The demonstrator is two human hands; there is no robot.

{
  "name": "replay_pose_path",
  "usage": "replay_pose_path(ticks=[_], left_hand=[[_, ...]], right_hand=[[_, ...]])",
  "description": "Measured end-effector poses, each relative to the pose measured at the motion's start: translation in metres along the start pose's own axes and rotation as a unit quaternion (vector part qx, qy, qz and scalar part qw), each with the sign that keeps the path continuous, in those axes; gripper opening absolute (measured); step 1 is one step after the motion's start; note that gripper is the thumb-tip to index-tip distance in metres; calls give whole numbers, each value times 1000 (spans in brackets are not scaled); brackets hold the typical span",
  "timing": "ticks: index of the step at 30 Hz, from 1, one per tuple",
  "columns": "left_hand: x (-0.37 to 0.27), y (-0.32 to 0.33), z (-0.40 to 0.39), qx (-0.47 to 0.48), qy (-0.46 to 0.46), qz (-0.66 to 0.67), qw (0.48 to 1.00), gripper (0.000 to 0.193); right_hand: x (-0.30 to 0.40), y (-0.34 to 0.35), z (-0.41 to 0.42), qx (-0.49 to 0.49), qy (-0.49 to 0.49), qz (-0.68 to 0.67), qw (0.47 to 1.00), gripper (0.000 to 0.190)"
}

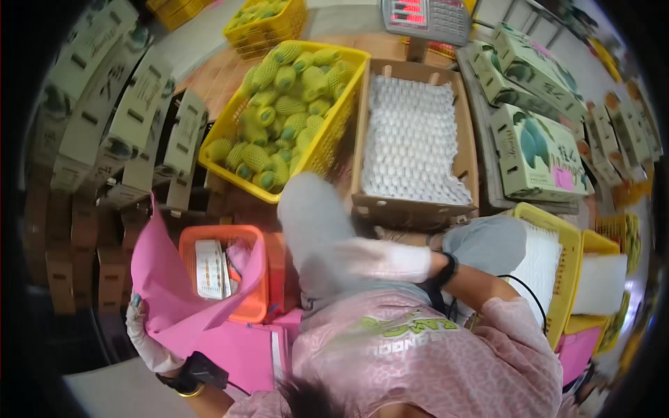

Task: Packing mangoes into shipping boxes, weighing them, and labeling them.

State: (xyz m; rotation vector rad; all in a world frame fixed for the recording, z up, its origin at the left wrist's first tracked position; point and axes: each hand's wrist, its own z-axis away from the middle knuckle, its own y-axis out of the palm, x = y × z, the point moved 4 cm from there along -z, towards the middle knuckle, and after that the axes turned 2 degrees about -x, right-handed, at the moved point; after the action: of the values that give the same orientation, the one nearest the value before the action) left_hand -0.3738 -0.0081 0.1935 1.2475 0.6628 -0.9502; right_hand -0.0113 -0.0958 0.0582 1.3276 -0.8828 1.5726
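Note:
My left hand (149, 334), in a white glove, grips the edge of a curled pink sheet (183, 308) at the left. That sheet partly covers an orange plastic basket (263, 282) with printed white cards (210, 269) in it. Below lies a stack of pink sheets (235, 360). My right hand (387, 258), gloved in white, hangs over my lap; its fingers are blurred by motion. Ahead of my knees, a cardboard box (360, 157) is lined with white foam netting (413, 141). Left of it stands a yellow crate (230, 180) full of green fruit in yellow foam nets (290, 107).
Stacked mango cartons (138, 120) line the left side. More printed cartons (541, 151) lie at the right. A digital scale (426, 21) with a red display stands beyond the box. By my right hip, a yellow basket (567, 261) holds white foam sheets (533, 271).

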Motion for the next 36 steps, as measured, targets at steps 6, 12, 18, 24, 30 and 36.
replay_pose_path(ticks=[6, 12, 18, 24, 30, 36], left_hand=[[60, 208, -96, 307, -46, 84, 947, 51], [118, 412, -107, 481, -318, 239, 781, 29], [165, 494, -107, 421, -369, 293, 775, 7], [175, 512, -146, 437, -313, 260, 802, 9], [210, 468, -205, 432, -191, 81, 878, 14], [321, 383, -249, 242, -160, -225, 930, 48]], right_hand=[[50, -51, -28, 25, -18, -622, 782, 98], [74, -113, 17, -62, -93, -634, 766, 74], [79, -137, 59, -278, -228, -549, 754, 39], [81, -249, 85, -443, -264, -523, 679, 22], [63, -305, 101, -460, -201, -345, 793, 43], [-29, -295, 70, -516, -8, -342, 785, 70]])
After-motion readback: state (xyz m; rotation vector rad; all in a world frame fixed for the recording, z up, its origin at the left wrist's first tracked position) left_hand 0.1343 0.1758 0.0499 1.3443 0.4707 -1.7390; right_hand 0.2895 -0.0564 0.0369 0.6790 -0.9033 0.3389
